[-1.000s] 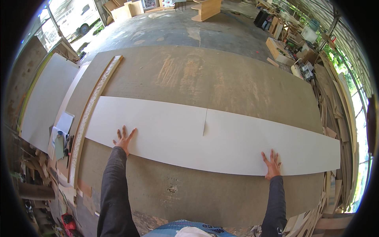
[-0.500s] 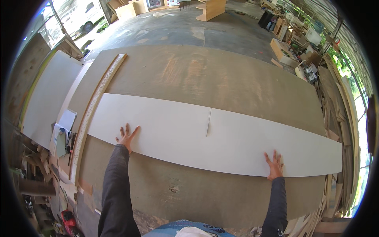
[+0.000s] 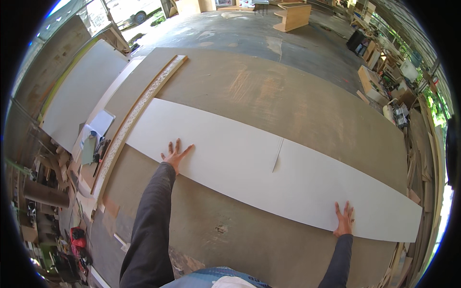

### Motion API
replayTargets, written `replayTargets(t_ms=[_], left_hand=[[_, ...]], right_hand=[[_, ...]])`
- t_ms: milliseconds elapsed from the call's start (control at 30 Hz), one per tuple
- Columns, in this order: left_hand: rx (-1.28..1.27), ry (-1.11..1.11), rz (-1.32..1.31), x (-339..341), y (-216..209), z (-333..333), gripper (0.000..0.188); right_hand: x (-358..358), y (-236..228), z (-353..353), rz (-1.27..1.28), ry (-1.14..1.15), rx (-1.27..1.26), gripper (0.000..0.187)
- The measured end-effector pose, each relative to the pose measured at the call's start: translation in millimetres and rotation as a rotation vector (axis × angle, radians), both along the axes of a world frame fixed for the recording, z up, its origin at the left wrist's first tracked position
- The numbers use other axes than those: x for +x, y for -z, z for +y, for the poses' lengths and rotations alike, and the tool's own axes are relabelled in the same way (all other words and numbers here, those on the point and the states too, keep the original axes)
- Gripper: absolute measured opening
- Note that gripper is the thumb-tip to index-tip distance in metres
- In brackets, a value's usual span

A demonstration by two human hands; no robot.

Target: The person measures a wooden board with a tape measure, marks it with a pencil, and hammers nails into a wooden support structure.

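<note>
A long white board (image 3: 230,158) lies slanting across the brown worktop, its left end against a long wooden strip (image 3: 139,120). A thin, narrow slot (image 3: 278,154) runs inward from its far edge. My left hand (image 3: 176,156) rests with spread fingers on the near edge of the board, left of the slot. Farther right, my right hand (image 3: 344,219) lies on the same near edge, fingers apart and the wrist just off the board. Neither hand is wrapped round anything.
The worktop (image 3: 269,91) stretches beyond and before the board. Papers (image 3: 102,122) and small tools lie left of the strip, near a large pale panel (image 3: 86,91). Wood offcuts (image 3: 425,158) line the right side. A wooden shelf unit (image 3: 293,17) stands on the floor beyond.
The view has turned, so the board now slopes down more to the right. Both hands stay spread at about the same places on its near edge.
</note>
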State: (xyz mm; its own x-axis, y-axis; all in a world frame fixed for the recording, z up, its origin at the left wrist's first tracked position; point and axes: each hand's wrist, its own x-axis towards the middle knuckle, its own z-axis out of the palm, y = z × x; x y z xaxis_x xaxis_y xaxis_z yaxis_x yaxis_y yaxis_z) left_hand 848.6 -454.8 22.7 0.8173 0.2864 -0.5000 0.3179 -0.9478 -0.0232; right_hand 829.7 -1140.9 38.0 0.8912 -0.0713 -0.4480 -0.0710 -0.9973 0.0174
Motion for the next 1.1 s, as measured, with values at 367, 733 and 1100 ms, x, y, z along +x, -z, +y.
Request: replayTargets(t_ms=[367,733,1100], left_hand=[[0.027,0.008,0.036,4.1,0.1,3.1,0.139],[0.002,-0.002,0.002,9.0,5.4,6.3,0.141],[0.019,0.015,0.012,14.0,2.6,7.2,0.138]], right_hand=[[5.3,16.6,-11.1,-0.036,-0.048,-0.03,0.141],[10.2,5.2,-4.9,-0.033,-0.03,0.02,0.131],[18.8,5.2,-6.0,-0.013,-0.035,0.033,0.134]])
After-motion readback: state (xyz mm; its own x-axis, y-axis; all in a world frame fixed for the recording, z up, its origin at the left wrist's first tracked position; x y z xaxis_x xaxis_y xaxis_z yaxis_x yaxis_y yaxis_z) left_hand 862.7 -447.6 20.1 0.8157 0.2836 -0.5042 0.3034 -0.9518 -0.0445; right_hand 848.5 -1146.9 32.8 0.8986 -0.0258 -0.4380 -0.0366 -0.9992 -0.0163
